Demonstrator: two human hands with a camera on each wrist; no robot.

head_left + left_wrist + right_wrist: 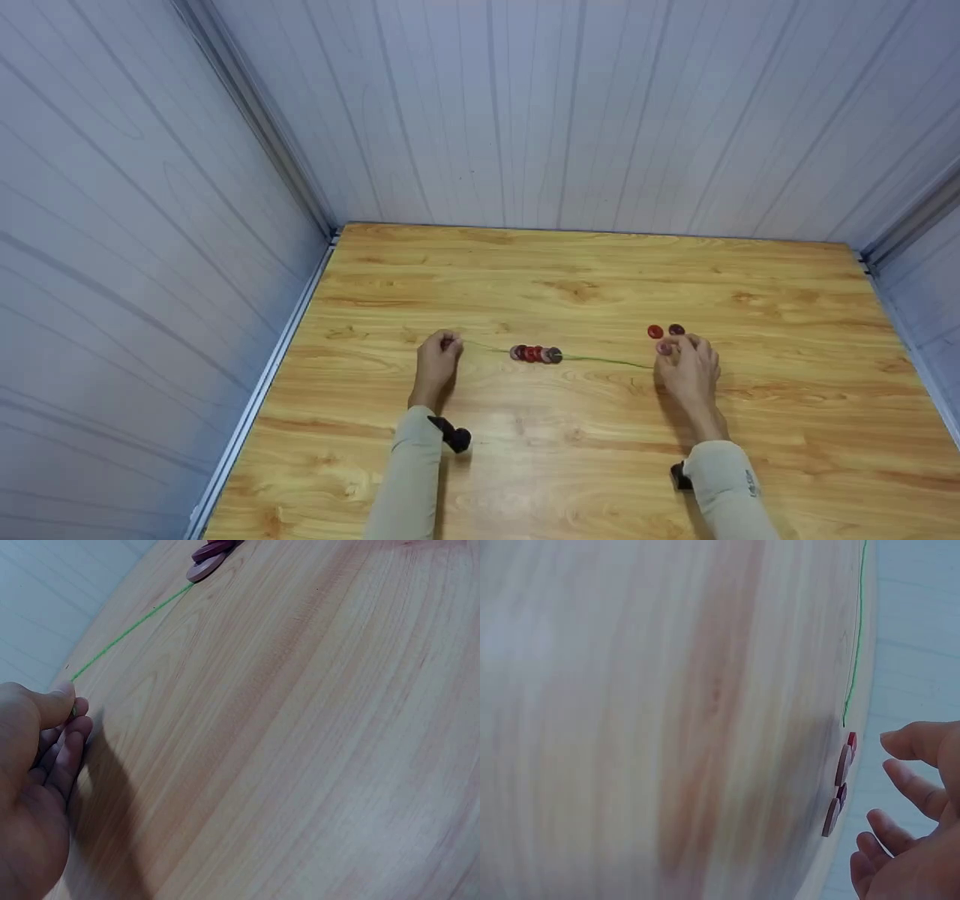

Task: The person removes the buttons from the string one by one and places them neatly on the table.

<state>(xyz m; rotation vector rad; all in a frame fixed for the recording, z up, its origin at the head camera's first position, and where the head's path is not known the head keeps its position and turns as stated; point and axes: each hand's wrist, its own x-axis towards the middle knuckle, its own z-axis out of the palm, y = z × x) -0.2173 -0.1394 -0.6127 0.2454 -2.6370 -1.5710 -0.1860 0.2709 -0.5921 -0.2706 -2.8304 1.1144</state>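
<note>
My left hand [437, 364] pinches one end of a thin green string [133, 631] between thumb and fingertips, at the left of the wooden table. Along the string, in the middle, lies an overlapping row of red, pinkish and dark button-like discs [532, 354]. To their right the string runs on to a loose end near my right hand [688, 371]. That hand hovers over several loose discs, its thumb and fingers apart with nothing between them. Among these are a red disc [655, 331], a dark disc [676, 329] and a pinkish disc [844, 765].
The wooden table [570, 450] meets a pale panelled wall [525, 112] at its back edge. Another panelled wall [135, 262] stands along the left side. A dark wrist device [454, 436] sticks out from the left sleeve.
</note>
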